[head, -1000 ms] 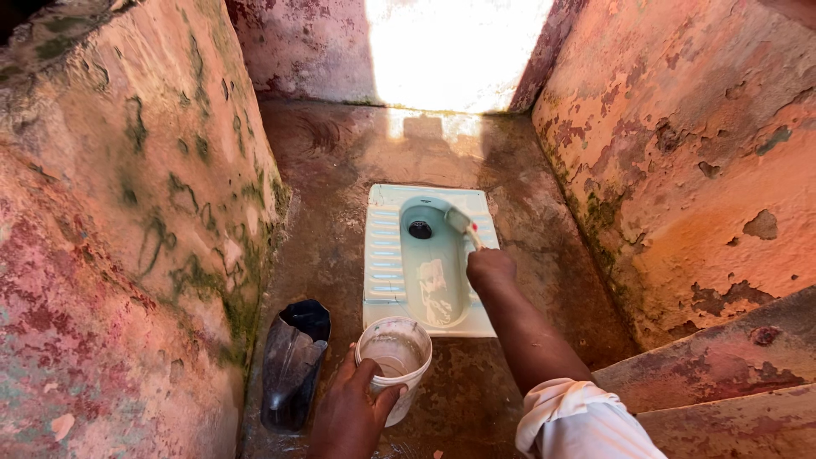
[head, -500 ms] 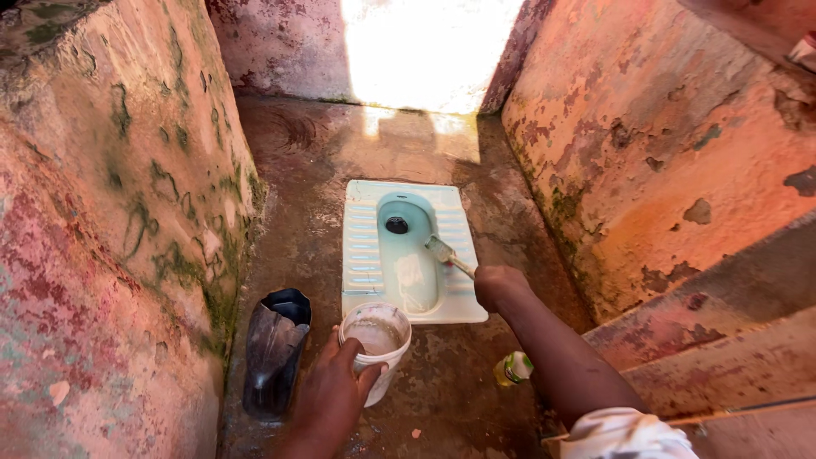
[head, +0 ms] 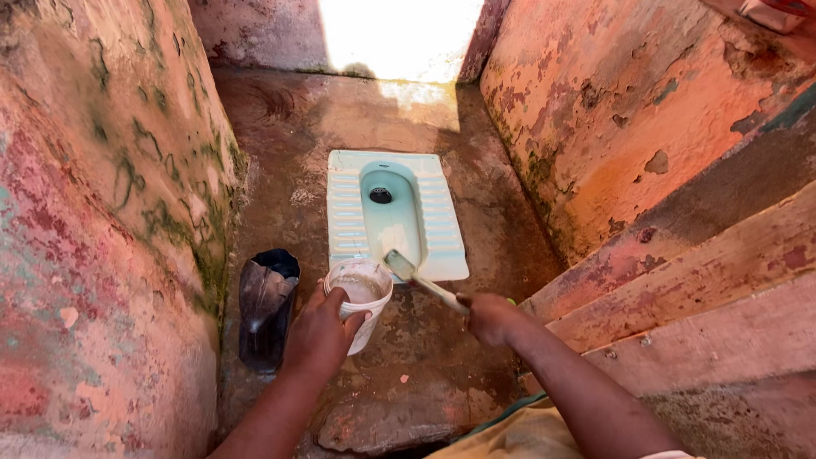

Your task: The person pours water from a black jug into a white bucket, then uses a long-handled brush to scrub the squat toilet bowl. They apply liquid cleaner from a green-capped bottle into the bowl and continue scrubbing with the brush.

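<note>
While your left hand (head: 319, 331) grips the white bucket (head: 360, 293), your right hand (head: 486, 319) is closed around a brush (head: 421, 279) whose head touches the bucket's rim, near the squat toilet (head: 442, 229)

A black cut-open plastic container (head: 265, 306) stands by the stained, peeling left wall (head: 93, 221) on wet concrete floor (head: 425, 374).

Bucket (head: 359, 293) just before squat pan (head: 393, 212), cut container (head: 262, 308) left of bucket, beside wall (head: 93, 221).
</note>
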